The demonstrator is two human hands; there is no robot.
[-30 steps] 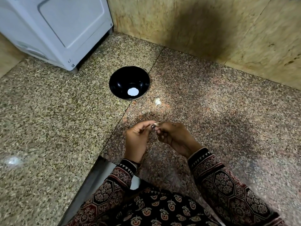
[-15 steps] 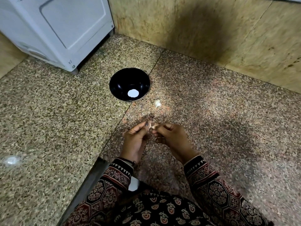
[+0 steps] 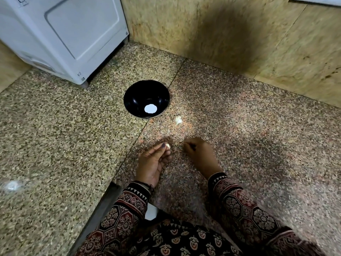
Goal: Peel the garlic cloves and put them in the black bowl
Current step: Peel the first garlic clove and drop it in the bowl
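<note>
Speckled stone surface (image 3: 55, 135), dimly lit, backed by a mottled stone wall (image 3: 230, 30).

The garlic clove (image 3: 167, 146) is pinched at the fingertips of the left hand (image 3: 152, 163), thumb on top, held just above the surface and in front of the black bowl (image 3: 136, 100). It looks pale and largely bare, though whether skin remains on the hidden side cannot be confirmed. The right hand (image 3: 200, 153) is near it but apart. It is blurred and its fingers are curled, and whether it pinches a strip of skin cannot be told.

Judgement: peeling is at or near its end for this clove. Turn it in the fingertips and check for leftover skin. Then carry it over the rim and let go low inside the bowl so it does not bounce out.

The bowl shows a white disc (image 3: 150, 109) at its bottom and no cloves can be made out. A pale scrap (image 3: 178, 119), skin or clove, lies just right of the bowl. A white appliance (image 3: 73, 34) stands at the far left.

Change: half a second ago both hands met on the clove. The right hand has since pulled away to the right, leaving the clove in the left.
</note>
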